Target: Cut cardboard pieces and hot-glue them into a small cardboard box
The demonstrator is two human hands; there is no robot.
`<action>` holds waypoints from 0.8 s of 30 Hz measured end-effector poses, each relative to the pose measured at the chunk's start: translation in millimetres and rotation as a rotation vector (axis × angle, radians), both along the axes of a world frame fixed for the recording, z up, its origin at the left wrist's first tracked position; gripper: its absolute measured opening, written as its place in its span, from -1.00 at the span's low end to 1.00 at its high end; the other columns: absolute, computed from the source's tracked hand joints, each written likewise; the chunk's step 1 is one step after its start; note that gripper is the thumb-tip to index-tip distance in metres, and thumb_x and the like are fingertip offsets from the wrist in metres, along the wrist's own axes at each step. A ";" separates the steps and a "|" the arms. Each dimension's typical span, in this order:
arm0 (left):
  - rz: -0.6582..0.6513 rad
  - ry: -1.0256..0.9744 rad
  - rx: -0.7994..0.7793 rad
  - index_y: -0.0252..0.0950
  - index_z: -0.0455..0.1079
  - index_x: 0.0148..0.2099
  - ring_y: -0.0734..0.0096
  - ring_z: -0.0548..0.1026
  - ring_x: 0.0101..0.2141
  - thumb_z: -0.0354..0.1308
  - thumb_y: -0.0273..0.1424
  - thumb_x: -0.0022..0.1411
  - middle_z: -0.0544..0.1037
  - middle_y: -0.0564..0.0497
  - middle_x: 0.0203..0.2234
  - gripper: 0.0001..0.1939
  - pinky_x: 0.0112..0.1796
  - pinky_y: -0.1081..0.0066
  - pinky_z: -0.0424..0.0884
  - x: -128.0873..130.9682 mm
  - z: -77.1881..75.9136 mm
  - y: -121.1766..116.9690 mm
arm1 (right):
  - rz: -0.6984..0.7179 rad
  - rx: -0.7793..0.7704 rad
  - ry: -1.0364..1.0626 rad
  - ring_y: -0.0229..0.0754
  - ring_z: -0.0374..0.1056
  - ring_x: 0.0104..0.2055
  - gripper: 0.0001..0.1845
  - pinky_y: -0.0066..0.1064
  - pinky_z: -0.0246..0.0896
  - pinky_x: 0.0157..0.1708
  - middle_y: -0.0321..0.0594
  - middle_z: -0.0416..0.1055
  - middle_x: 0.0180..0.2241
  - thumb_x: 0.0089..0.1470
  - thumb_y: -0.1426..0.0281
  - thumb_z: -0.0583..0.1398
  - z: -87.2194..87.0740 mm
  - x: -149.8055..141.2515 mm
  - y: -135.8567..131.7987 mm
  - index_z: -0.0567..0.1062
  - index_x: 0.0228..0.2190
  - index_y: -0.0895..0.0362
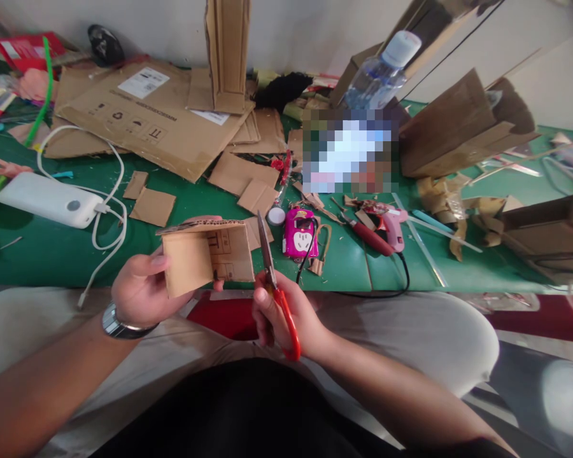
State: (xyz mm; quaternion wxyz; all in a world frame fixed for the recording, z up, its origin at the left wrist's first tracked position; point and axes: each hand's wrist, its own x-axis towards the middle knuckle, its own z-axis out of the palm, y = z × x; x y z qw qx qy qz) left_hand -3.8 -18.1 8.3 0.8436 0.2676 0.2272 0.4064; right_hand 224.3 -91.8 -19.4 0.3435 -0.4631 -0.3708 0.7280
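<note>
My left hand [141, 289] is closed on a folded piece of brown cardboard [207, 254], held upright above my lap at the front edge of the green table [42, 248]. A watch sits on that wrist. My right hand [279, 315] grips red-handled scissors [277, 289], blades pointing up and away right beside the cardboard's right edge. I cannot tell whether the blades touch the cardboard.
Cardboard sheets and scraps [148, 111] litter the table. A white power bank [48, 198] with cable lies left. A pink toy car [300, 233], pink glue gun [391, 229], red-handled tool [370, 236], water bottle [379, 73] and upright cardboard pieces [451, 124] stand right.
</note>
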 end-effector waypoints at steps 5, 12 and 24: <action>-0.011 -0.014 -0.106 -0.14 0.41 0.46 -0.03 0.72 -0.04 0.42 -0.31 0.14 0.71 -0.14 0.14 -0.18 -0.15 0.14 0.78 -7.6 0.0 -1.4 | 0.013 0.025 -0.020 -0.34 0.26 -0.70 -0.34 -0.57 0.16 -0.70 -0.56 0.30 -0.64 0.22 -0.25 0.39 -0.6 3.3 -0.7 0.32 -0.24 0.01; -0.027 -0.027 -0.073 -0.20 0.56 0.31 0.02 0.70 0.01 0.48 -0.26 0.20 0.70 -0.13 0.14 -0.36 -0.16 0.17 0.80 -9.4 -4.2 -0.6 | -0.006 0.084 -0.051 -0.36 0.17 -0.64 -0.44 -0.52 0.08 -0.64 -0.50 0.32 -0.59 0.21 -0.09 0.49 -5.1 5.8 0.5 0.42 -0.23 0.06; 0.129 0.267 0.206 -0.06 0.55 0.23 0.23 0.66 -0.17 0.45 -0.06 0.39 0.52 -0.12 0.31 -0.54 -0.42 0.39 0.71 3.1 -24.9 -3.8 | -0.151 0.097 0.017 -0.37 0.07 -0.66 -0.43 -0.52 -0.07 -0.68 -0.53 0.32 -0.60 0.33 -0.17 0.35 -3.4 8.1 9.2 0.36 -0.09 0.03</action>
